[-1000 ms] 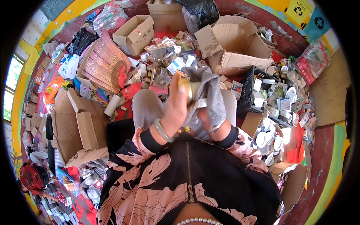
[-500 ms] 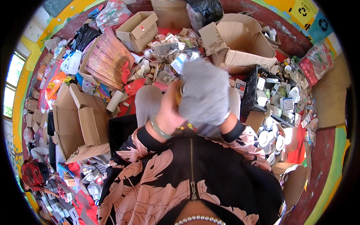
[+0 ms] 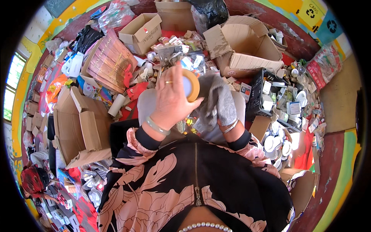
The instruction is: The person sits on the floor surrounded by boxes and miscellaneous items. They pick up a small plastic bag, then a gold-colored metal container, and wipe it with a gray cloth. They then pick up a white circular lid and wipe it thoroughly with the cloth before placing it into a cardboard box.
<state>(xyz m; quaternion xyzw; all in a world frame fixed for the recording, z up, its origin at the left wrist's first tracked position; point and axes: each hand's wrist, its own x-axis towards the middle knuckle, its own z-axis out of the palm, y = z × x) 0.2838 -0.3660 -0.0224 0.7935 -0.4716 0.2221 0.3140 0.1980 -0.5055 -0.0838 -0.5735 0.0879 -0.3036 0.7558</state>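
Note:
Over my lap, my left hand [image 3: 172, 96] grips a round, gold-rimmed piece with a pale centre [image 3: 194, 86], its face turned to the right. A grey cloth [image 3: 218, 98] covers most of my right hand [image 3: 228, 121], which is closed on it just right of the round piece. The cloth hides most of those fingers. Beyond my knees lies a heap of small boxes and parts [image 3: 176, 50].
Open cardboard boxes stand at the left [image 3: 92, 129], far middle [image 3: 141, 34] and far right [image 3: 247, 50]. A black plastic crate [image 3: 257, 96] is right of my knee, near a box of round white pieces [image 3: 278, 147]. Another person [image 3: 34, 179] is at the far left.
The grey cloth, earlier raised in front of the round piece, has dropped and moved right. My left hand has turned, and the round piece now shows clearly.

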